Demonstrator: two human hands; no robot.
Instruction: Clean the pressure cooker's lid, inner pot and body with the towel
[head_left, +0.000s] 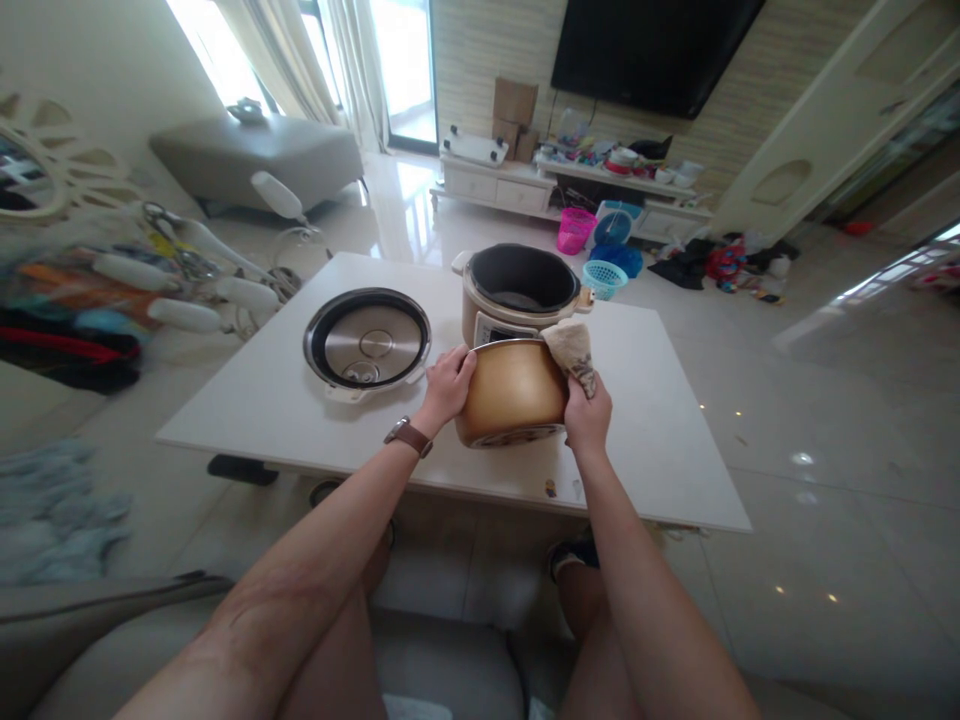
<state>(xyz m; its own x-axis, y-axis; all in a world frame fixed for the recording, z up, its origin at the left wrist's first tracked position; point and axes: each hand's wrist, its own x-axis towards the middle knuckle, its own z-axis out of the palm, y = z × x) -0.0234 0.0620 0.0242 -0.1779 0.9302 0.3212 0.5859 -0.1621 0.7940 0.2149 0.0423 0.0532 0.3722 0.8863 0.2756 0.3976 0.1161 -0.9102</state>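
Observation:
My left hand (pixel 448 383) grips the left side of a gold inner pot (pixel 511 392), which is tilted with its bottom turned toward me above the white table (pixel 660 440). On the pot's right side, my right hand (pixel 587 413) is closed on a beige cloth (pixel 571 349) pressed against the pot's upper right rim. Directly behind the pot stands the cream rice cooker body (pixel 517 292), open and dark inside. The cooker's lid (pixel 367 344) lies upside down on the table to the left, metal plate facing up.
A cluttered side surface with white-handled items (pixel 187 290) sits at the left. Behind the table are a grey ottoman (pixel 259 155), a white TV cabinet (pixel 570 185), pink and blue baskets (pixel 600 245) and clutter on the shiny tiled floor. My knees are below the table's front edge.

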